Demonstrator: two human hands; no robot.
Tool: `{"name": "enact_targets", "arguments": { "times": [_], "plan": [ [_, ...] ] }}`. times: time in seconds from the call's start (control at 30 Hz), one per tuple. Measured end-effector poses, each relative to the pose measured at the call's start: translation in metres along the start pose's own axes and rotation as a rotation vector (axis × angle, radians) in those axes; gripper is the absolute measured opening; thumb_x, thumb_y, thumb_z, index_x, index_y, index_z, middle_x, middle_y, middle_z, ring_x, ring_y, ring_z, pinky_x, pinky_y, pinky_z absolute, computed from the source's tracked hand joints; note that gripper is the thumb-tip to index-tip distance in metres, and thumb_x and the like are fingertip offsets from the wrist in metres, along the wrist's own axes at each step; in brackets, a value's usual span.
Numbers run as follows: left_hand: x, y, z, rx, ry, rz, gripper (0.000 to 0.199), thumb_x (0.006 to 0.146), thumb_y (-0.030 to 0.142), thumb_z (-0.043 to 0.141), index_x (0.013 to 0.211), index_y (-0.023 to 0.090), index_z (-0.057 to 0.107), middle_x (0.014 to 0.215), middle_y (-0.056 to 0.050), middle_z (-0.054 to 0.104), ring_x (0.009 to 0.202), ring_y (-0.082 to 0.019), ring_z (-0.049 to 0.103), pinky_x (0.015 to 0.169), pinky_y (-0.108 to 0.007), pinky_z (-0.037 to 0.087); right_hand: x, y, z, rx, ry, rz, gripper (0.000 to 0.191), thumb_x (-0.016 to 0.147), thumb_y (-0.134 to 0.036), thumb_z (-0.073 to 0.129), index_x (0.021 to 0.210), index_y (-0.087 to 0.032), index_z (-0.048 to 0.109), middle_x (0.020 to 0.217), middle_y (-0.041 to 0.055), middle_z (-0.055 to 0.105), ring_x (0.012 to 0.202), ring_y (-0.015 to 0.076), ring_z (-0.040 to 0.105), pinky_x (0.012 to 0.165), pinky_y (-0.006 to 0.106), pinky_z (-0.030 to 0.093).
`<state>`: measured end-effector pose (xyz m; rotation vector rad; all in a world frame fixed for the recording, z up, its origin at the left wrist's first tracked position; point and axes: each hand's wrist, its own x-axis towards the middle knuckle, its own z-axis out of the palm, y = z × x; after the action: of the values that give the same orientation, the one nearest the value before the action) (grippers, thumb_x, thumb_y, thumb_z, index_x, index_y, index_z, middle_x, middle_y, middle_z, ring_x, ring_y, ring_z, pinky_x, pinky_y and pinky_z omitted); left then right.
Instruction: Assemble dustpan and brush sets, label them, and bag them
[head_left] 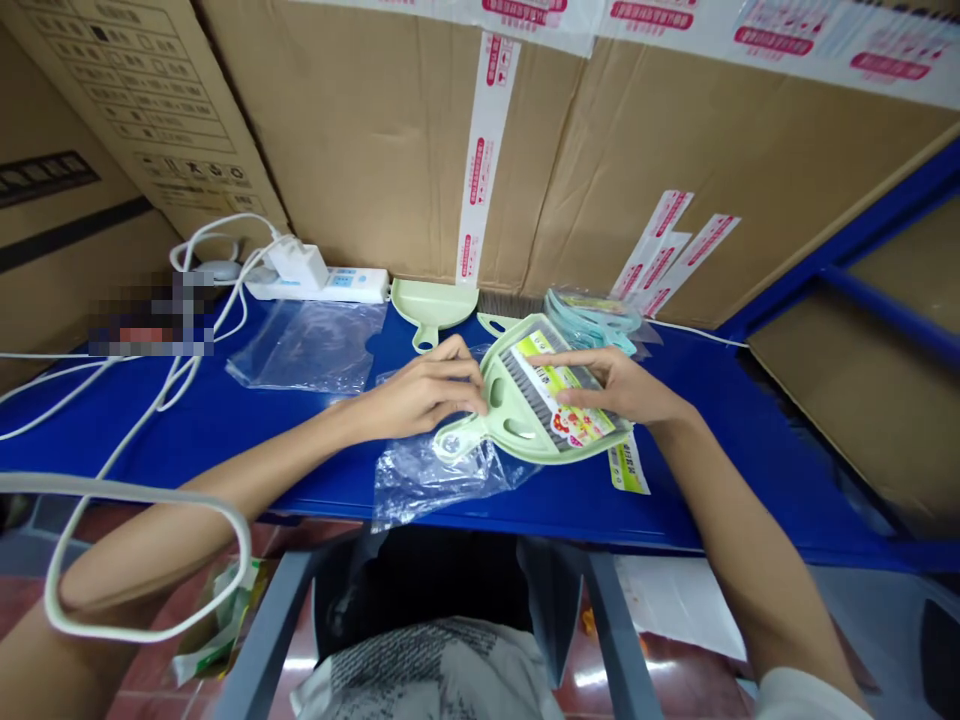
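Note:
A light green dustpan (555, 455) with a matching brush (517, 428) nested in it lies at the middle of the table. A printed label card (577, 415) covers part of the brush's grey bristles. My left hand (435, 390) has its fingers curled closed at the brush and dustpan's left side, near the handle. Across the card, my right hand (619, 385) rests with fingers stretched and apart, index finger and thumb touching its face. Under the dustpan handle is a crumpled clear plastic bag (442, 490). Another label card (628, 465) pokes out below the right rim.
Behind stand a second green dustpan (433, 303), another green brush (495, 322) and bagged light blue sets (596, 315). Clear bags (307, 345) lie left, beside a power strip (352, 283) with white cables (169, 385). Tall cardboard boxes (390, 150) border the blue table (300, 490).

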<state>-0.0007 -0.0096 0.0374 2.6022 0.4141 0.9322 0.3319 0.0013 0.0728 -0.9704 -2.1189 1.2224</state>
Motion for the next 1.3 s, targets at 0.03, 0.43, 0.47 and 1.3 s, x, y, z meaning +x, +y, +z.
{"name": "enact_targets", "arguments": {
  "times": [0.03, 0.43, 0.47, 1.3],
  "plan": [
    [0.0, 0.003, 0.003, -0.014, 0.006, 0.008, 0.023, 0.106, 0.021, 0.062, 0.107, 0.03, 0.083, 0.104, -0.008, 0.078, 0.1, -0.027, 0.056, 0.091, -0.042, 0.048, 0.001, -0.001, 0.004, 0.024, -0.041, 0.015, 0.06, 0.083, -0.046, 0.093, 0.139, -0.03, 0.08, 0.13, 0.0041, 0.082, 0.112, 0.0285, 0.079, 0.093, 0.04, 0.067],
    [0.003, 0.01, 0.003, 0.104, 0.103, -0.038, 0.024, 0.101, 0.02, 0.063, 0.107, 0.033, 0.083, 0.111, -0.008, 0.078, 0.098, -0.027, 0.07, 0.093, -0.047, 0.055, 0.021, 0.012, 0.093, 0.358, 0.3, 0.063, 0.068, 0.076, -0.048, 0.097, 0.139, -0.028, 0.08, 0.14, 0.0073, 0.078, 0.134, 0.0362, 0.071, 0.112, 0.053, 0.06],
    [0.002, 0.011, -0.004, 0.159, 0.181, -0.085, 0.017, 0.099, 0.025, 0.069, 0.105, 0.033, 0.083, 0.112, -0.007, 0.078, 0.101, -0.028, 0.069, 0.097, -0.051, 0.054, 0.022, 0.013, 0.097, 0.377, 0.358, 0.062, 0.071, 0.076, -0.05, 0.097, 0.14, -0.028, 0.079, 0.142, 0.0072, 0.078, 0.134, 0.0365, 0.071, 0.112, 0.053, 0.06],
    [-0.001, -0.027, -0.006, -0.916, 0.774, -0.582, 0.064, 0.074, 0.022, 0.096, 0.121, 0.027, 0.053, 0.117, -0.002, 0.075, 0.095, -0.021, 0.08, 0.085, -0.037, 0.068, 0.012, 0.011, 0.071, 0.103, 0.684, -0.151, 0.072, 0.093, -0.05, 0.083, 0.16, -0.034, 0.062, 0.159, 0.0045, 0.066, 0.137, 0.0354, 0.07, 0.115, 0.056, 0.061]
  ]
}}
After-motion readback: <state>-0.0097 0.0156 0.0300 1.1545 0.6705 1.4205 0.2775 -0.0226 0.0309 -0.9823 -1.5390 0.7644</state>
